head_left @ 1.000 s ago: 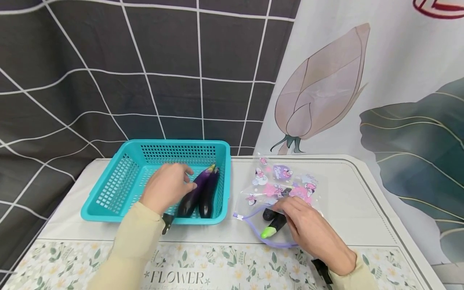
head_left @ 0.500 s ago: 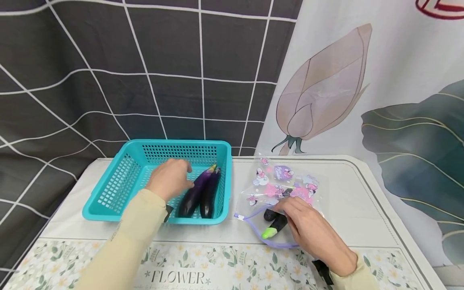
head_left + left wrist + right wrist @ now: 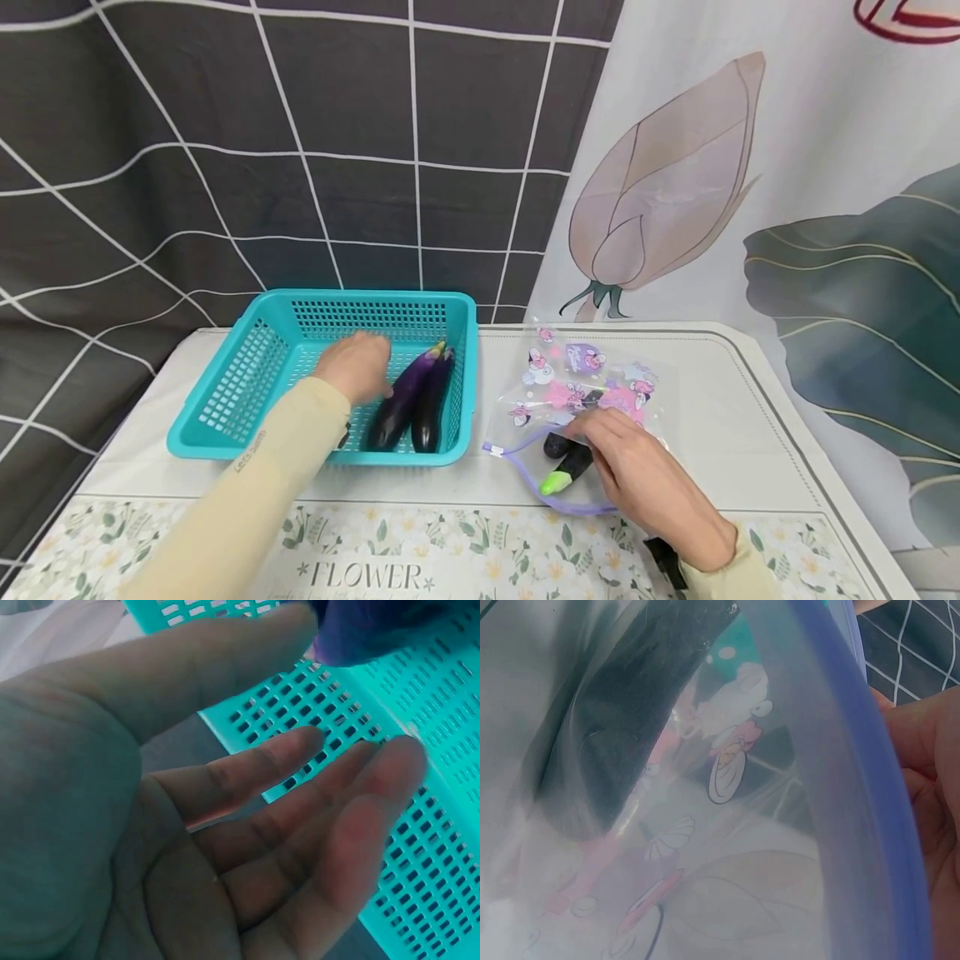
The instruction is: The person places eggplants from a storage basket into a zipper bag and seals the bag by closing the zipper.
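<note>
My left hand [image 3: 354,367] is inside the turquoise basket [image 3: 225,417], beside a purple eggplant [image 3: 401,400]. In the left wrist view the left hand's fingers [image 3: 285,832] are loosely bent with nothing between them, and the thumb reaches the purple edge of an eggplant [image 3: 360,634]; contact is unclear. A second dark eggplant [image 3: 431,408] lies alongside the first. At the right, my right hand [image 3: 637,467] holds the upper lip of a clear printed zip bag [image 3: 540,400]; its fingertips are partly hidden. Within the bag's mouth lie a green-ended eggplant [image 3: 557,481] and another dark one [image 3: 556,445].
A white slider [image 3: 496,450] sits at the left end of the bag's purple zip strip. The table [image 3: 735,400] carries a floral cloth band [image 3: 420,533] along its front. Behind it hang a dark grid curtain [image 3: 337,125] and a pale printed curtain [image 3: 675,183].
My left hand has moved slightly left and away from the eggplant's top, deeper into the basket, its forearm swinging left. The right hand, the bag and the eggplants stay where they were.
</note>
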`<act>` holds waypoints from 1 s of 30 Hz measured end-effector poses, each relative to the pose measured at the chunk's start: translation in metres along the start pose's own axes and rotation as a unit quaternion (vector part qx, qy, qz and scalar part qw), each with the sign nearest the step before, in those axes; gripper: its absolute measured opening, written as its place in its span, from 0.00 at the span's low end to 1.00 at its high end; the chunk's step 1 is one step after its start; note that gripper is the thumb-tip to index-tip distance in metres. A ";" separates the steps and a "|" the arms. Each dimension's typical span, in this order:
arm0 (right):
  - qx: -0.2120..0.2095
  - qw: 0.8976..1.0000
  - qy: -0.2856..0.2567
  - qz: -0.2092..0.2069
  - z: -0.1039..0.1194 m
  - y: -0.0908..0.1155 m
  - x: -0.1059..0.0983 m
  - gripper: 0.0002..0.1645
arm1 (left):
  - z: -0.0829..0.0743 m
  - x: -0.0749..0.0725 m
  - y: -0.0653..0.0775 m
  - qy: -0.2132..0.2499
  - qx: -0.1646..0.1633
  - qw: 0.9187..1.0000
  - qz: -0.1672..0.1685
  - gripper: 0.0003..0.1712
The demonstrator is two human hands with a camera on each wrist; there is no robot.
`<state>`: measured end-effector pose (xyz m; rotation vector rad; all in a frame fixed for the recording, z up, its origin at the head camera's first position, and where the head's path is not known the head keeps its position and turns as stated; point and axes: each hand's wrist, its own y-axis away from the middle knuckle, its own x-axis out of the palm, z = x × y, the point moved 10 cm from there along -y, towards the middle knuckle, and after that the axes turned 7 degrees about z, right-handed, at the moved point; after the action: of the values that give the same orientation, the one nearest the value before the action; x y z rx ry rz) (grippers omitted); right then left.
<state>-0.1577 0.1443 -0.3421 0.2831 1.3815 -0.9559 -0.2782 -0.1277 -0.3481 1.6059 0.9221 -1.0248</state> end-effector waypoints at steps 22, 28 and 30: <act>-0.002 1.000 -0.003 0.000 0.000 0.000 0.001 0.22 | -0.006 0.039 -0.012 -0.030 -0.011 0.991 0.131 0.16; -0.002 1.000 -0.002 0.002 0.000 -0.001 0.002 0.22 | -0.012 0.048 -0.011 -0.051 0.003 0.986 0.158 0.15; -0.001 1.000 -0.002 0.004 0.000 -0.001 0.002 0.22 | -0.014 0.051 -0.010 -0.061 0.005 0.984 0.165 0.14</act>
<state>-0.1587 0.1431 -0.3439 0.2841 1.3771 -0.9477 -0.2670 -0.1074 -0.3965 1.6185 0.5467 -0.8827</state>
